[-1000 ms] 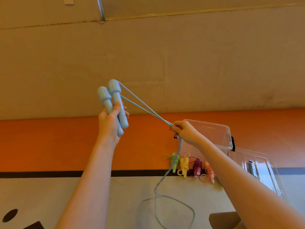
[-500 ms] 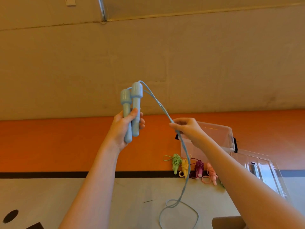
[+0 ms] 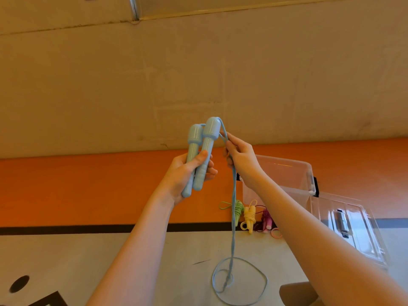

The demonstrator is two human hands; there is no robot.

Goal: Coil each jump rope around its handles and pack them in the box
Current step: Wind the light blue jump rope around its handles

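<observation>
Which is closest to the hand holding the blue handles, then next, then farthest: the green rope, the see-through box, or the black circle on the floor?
From the left hand:
1. Green rope, lower right.
2. See-through box, farther right.
3. Black circle, far lower left.

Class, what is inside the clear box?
The clear box shows nothing inside through its walls; the right hand and forearm cover its near left corner.
</observation>
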